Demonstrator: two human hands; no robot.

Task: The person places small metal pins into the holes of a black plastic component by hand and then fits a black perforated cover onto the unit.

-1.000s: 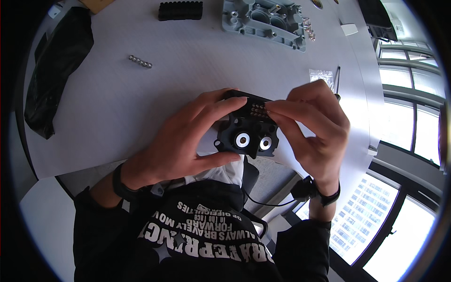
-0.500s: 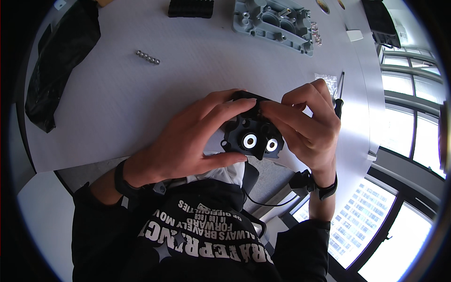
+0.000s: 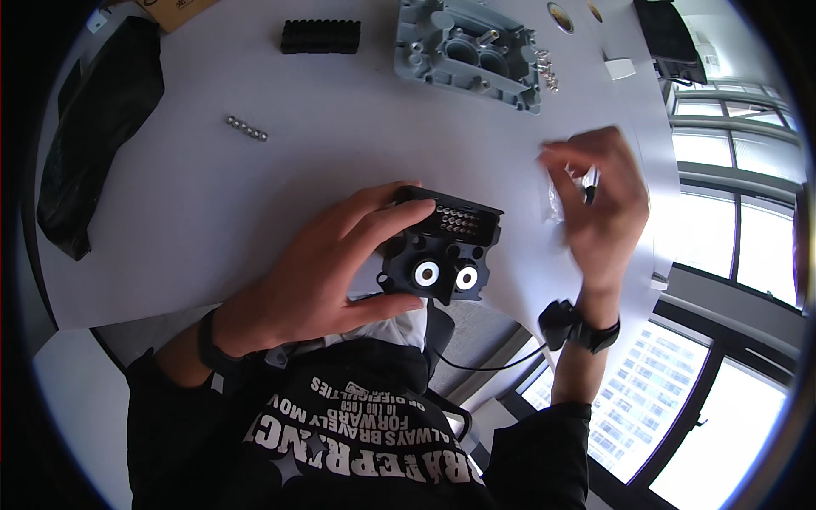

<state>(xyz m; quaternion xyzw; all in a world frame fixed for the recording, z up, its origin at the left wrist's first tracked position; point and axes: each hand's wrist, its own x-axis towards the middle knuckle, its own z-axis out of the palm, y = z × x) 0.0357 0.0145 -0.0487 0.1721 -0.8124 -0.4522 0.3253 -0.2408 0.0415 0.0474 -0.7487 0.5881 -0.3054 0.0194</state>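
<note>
Seemingly for steadiness, left hand [image 3: 319,268] pinches black housing [image 3: 442,248] over near counter edge [image 3: 161,289]; right hand [image 3: 605,200] apart, fingers blurred, cannot tell whether pinching

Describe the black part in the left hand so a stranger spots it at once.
At the near edge of the pale table, the left hand holds the black part. Unlike the black ribbed block beyond, it carries two white rings and rows of small metal pieces.
</note>
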